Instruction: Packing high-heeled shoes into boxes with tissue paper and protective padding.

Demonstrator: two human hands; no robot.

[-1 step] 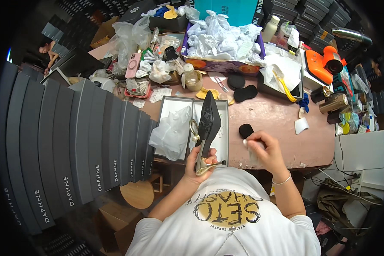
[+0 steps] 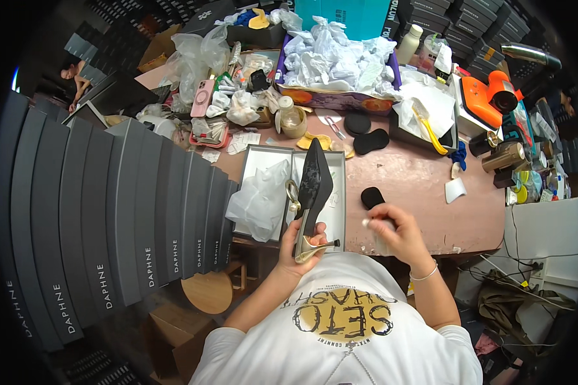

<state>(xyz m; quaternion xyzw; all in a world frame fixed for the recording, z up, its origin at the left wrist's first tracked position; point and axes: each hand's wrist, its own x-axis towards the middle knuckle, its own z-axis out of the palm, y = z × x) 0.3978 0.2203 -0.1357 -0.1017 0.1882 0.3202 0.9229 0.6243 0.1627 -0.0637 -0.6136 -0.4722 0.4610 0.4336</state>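
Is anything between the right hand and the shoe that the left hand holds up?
Nothing visible. The left hand grips the black high-heeled shoe near its heel over the open shoebox; the right hand, pinching something small and white, sits beside it across an open gap.

Bright, even overhead light on the pink table (image 2: 424, 186) at centre; soft, short shadows. Frame corners black w/ heavy vignette. Strong fisheye bend at left, where the grey boxes (image 2: 109, 224) curve. Centre sharp, rim detail smeared, esp. upper right.
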